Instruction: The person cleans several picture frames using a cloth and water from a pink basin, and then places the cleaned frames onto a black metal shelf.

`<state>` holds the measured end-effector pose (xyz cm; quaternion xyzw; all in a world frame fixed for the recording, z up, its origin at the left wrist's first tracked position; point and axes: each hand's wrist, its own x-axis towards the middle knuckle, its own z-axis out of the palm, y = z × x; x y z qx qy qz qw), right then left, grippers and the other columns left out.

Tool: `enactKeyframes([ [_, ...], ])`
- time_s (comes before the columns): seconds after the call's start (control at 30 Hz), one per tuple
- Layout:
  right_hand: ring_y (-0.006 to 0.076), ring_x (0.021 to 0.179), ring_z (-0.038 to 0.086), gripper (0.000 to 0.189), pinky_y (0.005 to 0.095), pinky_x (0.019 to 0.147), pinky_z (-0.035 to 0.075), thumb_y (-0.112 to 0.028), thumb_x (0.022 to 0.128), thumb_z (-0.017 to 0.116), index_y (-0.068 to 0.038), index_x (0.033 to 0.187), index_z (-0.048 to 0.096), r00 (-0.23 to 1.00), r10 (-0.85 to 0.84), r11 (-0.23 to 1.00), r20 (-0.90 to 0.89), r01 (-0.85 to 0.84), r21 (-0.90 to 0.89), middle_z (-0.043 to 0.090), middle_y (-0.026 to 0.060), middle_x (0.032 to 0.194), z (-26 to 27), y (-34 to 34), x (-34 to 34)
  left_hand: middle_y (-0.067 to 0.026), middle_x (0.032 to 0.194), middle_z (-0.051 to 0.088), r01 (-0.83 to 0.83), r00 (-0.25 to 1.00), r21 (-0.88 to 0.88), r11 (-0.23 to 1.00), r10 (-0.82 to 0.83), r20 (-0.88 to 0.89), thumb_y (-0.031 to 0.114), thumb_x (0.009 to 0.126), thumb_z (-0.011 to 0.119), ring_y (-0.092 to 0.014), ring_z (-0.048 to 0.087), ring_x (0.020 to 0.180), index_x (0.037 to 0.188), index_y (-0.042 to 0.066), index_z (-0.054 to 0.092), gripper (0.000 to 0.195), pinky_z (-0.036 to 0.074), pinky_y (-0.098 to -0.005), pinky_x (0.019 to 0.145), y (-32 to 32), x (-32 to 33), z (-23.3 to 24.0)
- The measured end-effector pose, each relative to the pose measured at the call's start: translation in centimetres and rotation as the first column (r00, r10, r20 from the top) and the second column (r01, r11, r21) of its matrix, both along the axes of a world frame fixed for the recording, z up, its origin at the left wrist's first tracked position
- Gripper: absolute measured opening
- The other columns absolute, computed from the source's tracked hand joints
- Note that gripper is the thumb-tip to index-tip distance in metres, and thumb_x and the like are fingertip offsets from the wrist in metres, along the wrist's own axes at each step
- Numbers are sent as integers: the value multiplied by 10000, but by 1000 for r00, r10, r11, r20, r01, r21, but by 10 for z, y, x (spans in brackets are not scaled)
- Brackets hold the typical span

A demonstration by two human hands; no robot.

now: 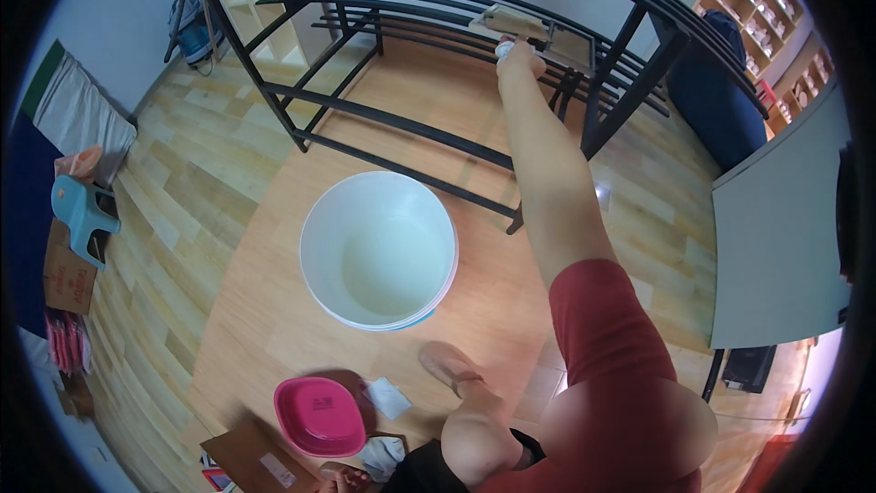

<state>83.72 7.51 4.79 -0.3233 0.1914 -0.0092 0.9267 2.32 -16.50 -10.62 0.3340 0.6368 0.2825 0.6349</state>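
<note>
My right hand reaches out at the end of a bare forearm and closes around a small white object, perhaps a cloth. It is at a flat panel with a pale edge lying on the bars of a black metal rack. At the bottom edge, partly cut off, my left hand rests near an open cardboard box; what its fingers do is unclear. Between me and the rack stands a large white bucket with cloudy liquid at the bottom.
Near my foot are a pink plastic basin, a white paper sheet and a greyish cloth. A blue plastic stool stands left by a printed carton. A white cabinet panel bounds the right.
</note>
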Motion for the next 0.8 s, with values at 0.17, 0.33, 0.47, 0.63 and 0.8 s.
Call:
enactKeyframes([
  [0.17,292,658,659,279,344,529,586,11,835,630,141,1022,468,998,48,994,27,-45,-99,597,206,968,-16,-18,12,-108,826,594,-46,999,-97,994,47,5,217,959,511,-235,599,752,970,8,566,217,548,-381,669,0,32,27],
  [0.33,273,756,657,256,333,604,567,-107,880,575,40,1076,501,930,338,912,146,-362,192,625,154,855,-16,-28,-25,-91,857,597,-12,1000,-63,998,12,-3,171,937,557,-212,598,783,971,35,559,141,540,-366,678,-7,33,19],
  [0.47,185,623,591,311,273,521,488,-292,928,538,-8,1054,548,436,839,460,325,-888,4,599,87,776,-33,-67,-157,-69,723,578,-101,994,24,995,102,-34,100,868,641,-167,582,639,890,11,566,119,504,-319,550,-11,30,37],
  [0.63,207,871,523,350,304,718,445,-231,895,475,23,1136,491,232,971,217,57,-958,188,533,124,1002,-85,-192,-286,-44,559,528,-138,965,25,990,140,-220,104,830,695,-129,502,449,664,52,501,261,405,-241,417,-1,45,83],
  [0.8,294,1174,471,465,409,997,386,-58,802,475,34,1253,411,93,977,147,-193,-947,285,487,208,1223,-79,-265,-389,8,451,415,-394,873,100,914,406,-272,361,901,603,-76,384,342,578,124,418,441,289,-211,315,-19,-15,117],
])
